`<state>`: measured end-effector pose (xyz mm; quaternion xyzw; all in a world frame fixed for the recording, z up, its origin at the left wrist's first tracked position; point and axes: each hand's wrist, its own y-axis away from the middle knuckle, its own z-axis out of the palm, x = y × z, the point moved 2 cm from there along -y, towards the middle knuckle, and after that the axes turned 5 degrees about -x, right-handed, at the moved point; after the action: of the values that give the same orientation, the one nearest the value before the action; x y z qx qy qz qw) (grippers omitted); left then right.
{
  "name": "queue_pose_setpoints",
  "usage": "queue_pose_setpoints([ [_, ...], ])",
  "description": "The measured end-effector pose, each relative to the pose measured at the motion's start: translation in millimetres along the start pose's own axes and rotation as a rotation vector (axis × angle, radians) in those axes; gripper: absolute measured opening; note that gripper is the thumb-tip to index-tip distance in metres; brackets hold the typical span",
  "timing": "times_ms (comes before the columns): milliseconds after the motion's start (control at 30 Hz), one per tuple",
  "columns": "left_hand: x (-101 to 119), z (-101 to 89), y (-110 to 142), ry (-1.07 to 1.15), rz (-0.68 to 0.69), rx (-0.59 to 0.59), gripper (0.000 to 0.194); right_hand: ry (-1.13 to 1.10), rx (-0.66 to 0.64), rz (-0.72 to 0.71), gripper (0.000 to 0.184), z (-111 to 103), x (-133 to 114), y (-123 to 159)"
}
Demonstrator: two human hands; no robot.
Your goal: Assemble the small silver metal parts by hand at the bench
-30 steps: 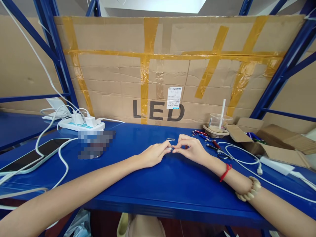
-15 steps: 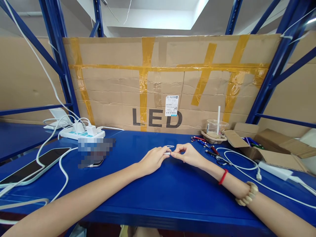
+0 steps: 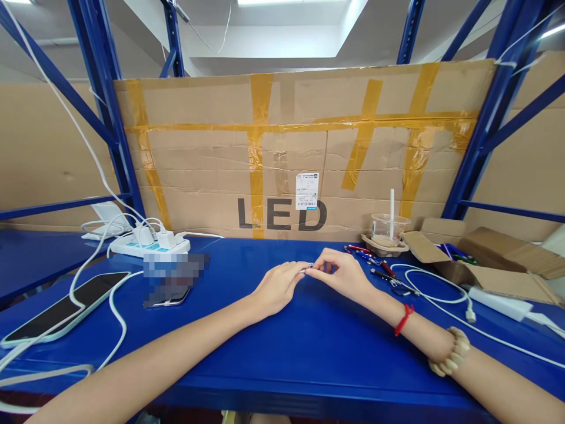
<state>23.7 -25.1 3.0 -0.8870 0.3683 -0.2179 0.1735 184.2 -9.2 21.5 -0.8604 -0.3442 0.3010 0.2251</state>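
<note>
Both my hands meet at the middle of the blue shelf [image 3: 282, 347]. My left hand [image 3: 278, 285] has its fingers closed round a small silver metal piece [image 3: 307, 268], most of which is hidden. My right hand [image 3: 342, 272] pinches the other end of the same piece, fingertips touching those of the left. A red cord and a bead bracelet sit on my right wrist. To the right of my right hand lie several small red and blue pen-like pieces [image 3: 368, 259] on the shelf.
A taped cardboard sheet marked LED [image 3: 282, 159] stands behind. At left lie a power strip [image 3: 150, 244] with chargers, a phone [image 3: 62, 306] on a white cable and another phone [image 3: 168, 294]. At right stand a plastic cup with a straw [image 3: 388, 229], a white cable [image 3: 441, 288] and cardboard boxes [image 3: 498, 265].
The view has tilted upward, so the shelf sits lower in frame. The wire loop seen above my fingers earlier is hidden now; my fingertips have closed tighter together.
</note>
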Motion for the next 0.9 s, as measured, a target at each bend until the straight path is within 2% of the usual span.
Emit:
queue_pose_setpoints([
  [167,2.5,-4.1,1.1,0.076,-0.056,-0.048,0.027,0.116,0.031,-0.189,0.024,-4.4,1.5,1.8],
  [333,0.6,-4.0,0.2,0.133,-0.125,-0.125,0.026,0.157,0.029,-0.257,0.022,-3.7,8.2,2.0],
  [500,1.3,-2.3,0.4,0.184,-0.107,-0.165,0.026,0.095,-0.027,-0.32,0.021,-3.3,7.1,2.5],
  [767,0.4,1.3,2.6,0.124,-0.118,-0.239,0.025,-0.029,-0.143,-0.276,0.023,-0.1,4.2,3.9],
  [900,0.8,2.1,2.3,0.133,-0.112,-0.246,0.024,-0.099,-0.157,-0.194,0.027,3.9,6.1,3.2],
])
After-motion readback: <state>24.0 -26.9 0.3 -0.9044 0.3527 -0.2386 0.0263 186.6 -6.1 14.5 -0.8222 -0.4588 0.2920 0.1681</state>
